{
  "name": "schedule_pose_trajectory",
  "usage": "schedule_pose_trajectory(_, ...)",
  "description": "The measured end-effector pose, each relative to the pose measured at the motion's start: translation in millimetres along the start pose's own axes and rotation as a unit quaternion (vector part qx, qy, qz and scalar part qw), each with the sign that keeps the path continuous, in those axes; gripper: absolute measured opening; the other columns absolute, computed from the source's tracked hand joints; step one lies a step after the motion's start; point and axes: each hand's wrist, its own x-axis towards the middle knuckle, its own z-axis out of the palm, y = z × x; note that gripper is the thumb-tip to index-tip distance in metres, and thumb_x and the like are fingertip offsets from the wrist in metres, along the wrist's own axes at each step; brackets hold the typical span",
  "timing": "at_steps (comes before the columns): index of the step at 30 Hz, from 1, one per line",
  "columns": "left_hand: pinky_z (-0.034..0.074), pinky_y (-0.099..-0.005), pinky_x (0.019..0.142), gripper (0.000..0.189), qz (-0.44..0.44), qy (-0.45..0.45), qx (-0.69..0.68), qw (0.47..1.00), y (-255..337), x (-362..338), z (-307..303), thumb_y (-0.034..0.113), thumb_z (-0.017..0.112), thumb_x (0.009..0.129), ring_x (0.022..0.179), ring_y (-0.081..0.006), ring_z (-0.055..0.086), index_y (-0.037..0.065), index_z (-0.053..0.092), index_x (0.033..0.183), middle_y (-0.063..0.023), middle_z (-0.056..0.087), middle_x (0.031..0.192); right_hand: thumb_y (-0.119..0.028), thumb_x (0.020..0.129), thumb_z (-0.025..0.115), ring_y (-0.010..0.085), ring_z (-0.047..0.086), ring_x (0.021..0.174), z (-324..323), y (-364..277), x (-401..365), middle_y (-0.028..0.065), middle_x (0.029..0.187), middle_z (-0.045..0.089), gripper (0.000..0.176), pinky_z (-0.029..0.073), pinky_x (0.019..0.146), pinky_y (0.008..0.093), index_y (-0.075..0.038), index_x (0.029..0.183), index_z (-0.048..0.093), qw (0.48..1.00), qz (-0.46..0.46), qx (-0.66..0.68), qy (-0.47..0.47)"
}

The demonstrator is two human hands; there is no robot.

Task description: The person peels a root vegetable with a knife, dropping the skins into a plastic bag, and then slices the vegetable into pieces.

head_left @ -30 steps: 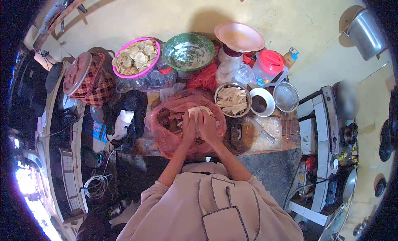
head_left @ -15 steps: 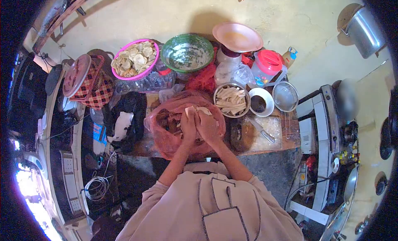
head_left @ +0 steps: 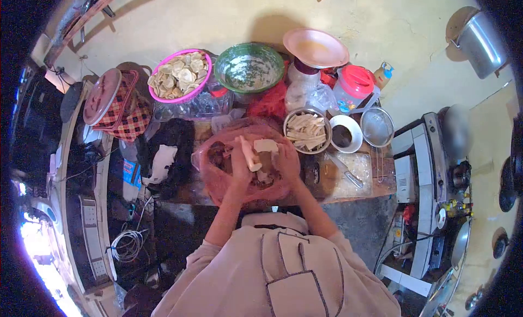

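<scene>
My left hand (head_left: pixel 239 163) is closed around a pale peeled root (head_left: pixel 250 155), which looks like cassava and leans with its cut end towards me. My right hand (head_left: pixel 288 162) holds a flat whitish piece of peel (head_left: pixel 265 146) by its right end, just apart from the root. Both hands are over an open red plastic bag (head_left: pixel 214 182), with brown and pale scraps inside. To the right of the bag, a metal bowl (head_left: pixel 328 147) holds pale cut sticks.
A knife (head_left: pixel 348 173) lies on a board (head_left: pixel 362 165) at the right. Behind it stand a white bowl (head_left: pixel 355 133) and a sieve (head_left: pixel 377 126). A pink basket of pale slices (head_left: pixel 180 97), a green basin (head_left: pixel 250 90) and a red-lidded tub (head_left: pixel 357 81) line the back.
My hands were together at the far side of the bag. They have moved apart, the left with the root and the right with the peel, so both pieces show more fully.
</scene>
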Motion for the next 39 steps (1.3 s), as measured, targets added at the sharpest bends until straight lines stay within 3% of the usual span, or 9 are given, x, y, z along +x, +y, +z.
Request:
schedule_pose_trajectory(3,0.041,-0.0233,0.053,0.042,0.054,0.141,0.072,0.986,18,4,24,0.045,0.034,0.089,0.059,-0.0096,0.049,0.006,0.050,0.087,-0.0015,0.050,0.071,-0.023,0.083,0.048,0.0292,0.049,0.100,10,21,-1,0.0159,0.087,0.058,0.025,0.038,0.086,0.0336,-0.001,0.091,0.056,0.954,0.120,0.261,-0.082)
schedule_pose_trajectory(6,0.041,-0.0230,0.052,0.041,0.026,0.111,0.264,0.958,7,8,11,0.043,0.034,0.090,0.059,-0.0093,0.049,0.005,0.050,0.086,-0.0018,0.049,0.069,-0.024,0.082,0.050,0.0272,0.051,0.100,-35,-34,37,0.0143,0.090,0.059,0.024,0.039,0.086,0.0328,-0.005,0.094,0.057,0.977,0.112,0.082,-0.162)
schedule_pose_trajectory(9,0.040,-0.0225,0.052,0.040,0.062,0.216,0.325,0.918,10,4,35,0.040,0.033,0.091,0.060,-0.0096,0.050,0.005,0.050,0.088,-0.0028,0.050,0.070,-0.024,0.082,0.050,0.0289,0.053,0.095,-26,-40,48,0.0169,0.094,0.059,0.026,0.038,0.086,0.0389,-0.005,0.096,0.059,0.900,0.253,0.250,-0.251)
schedule_pose_trajectory(15,0.041,-0.0233,0.052,0.039,0.104,0.180,0.220,0.953,-3,17,5,0.038,0.034,0.091,0.059,-0.0105,0.050,0.003,0.050,0.091,-0.0033,0.051,0.070,-0.026,0.082,0.052,0.0261,0.059,0.081,3,-27,29,0.0128,0.087,0.061,0.027,0.044,0.073,0.0341,-0.001,0.093,0.056,0.941,0.087,0.295,-0.144)
schedule_pose_trajectory(18,0.041,-0.0232,0.052,0.039,0.126,0.204,0.189,0.952,-16,28,-15,0.039,0.035,0.091,0.058,-0.0103,0.049,0.003,0.050,0.090,-0.0026,0.050,0.068,-0.028,0.084,0.049,0.0293,0.059,0.077,-33,-58,36,0.0160,0.083,0.060,0.033,0.043,0.073,0.0363,0.002,0.097,0.054,0.932,0.133,0.260,-0.216)
schedule_pose_trajectory(27,0.044,-0.0298,0.058,0.036,0.122,0.162,0.340,0.918,-2,15,11,0.036,0.043,0.088,0.065,-0.0170,0.053,0.002,0.051,0.097,-0.0073,0.055,0.074,-0.019,0.085,0.046,0.0376,0.055,0.076,-27,-63,28,0.0201,0.078,0.056,0.021,0.041,0.067,0.0438,0.002,0.086,0.050,0.956,0.029,0.230,-0.178)
schedule_pose_trajectory(29,0.045,-0.0306,0.060,0.039,0.191,0.157,0.492,0.835,-9,16,-1,0.038,0.044,0.087,0.066,-0.0209,0.055,0.002,0.048,0.102,-0.0095,0.055,0.077,-0.018,0.084,0.046,0.0371,0.054,0.079,-25,-56,27,0.0194,0.079,0.056,0.020,0.041,0.068,0.0437,0.001,0.084,0.050,0.954,0.051,0.204,-0.214)
schedule_pose_trajectory(33,0.039,-0.0252,0.041,0.036,0.050,0.187,0.169,0.966,25,16,24,0.041,0.048,0.085,0.050,-0.0123,0.049,0.006,0.051,0.085,-0.0044,0.053,0.065,-0.016,0.082,0.049,0.0343,0.054,0.083,-46,-34,39,0.0170,0.080,0.056,0.016,0.040,0.074,0.0410,0.000,0.084,0.050,0.983,-0.022,0.064,-0.170)
schedule_pose_trajectory(39,0.037,-0.0212,0.036,0.043,-0.016,0.169,0.228,0.959,29,17,26,0.049,0.038,0.086,0.046,-0.0106,0.047,0.008,0.049,0.084,-0.0032,0.052,0.064,-0.016,0.076,0.058,0.0299,0.054,0.087,-48,-34,50,0.0113,0.084,0.059,0.018,0.038,0.082,0.0384,-0.003,0.088,0.056,0.975,-0.010,0.115,-0.192)
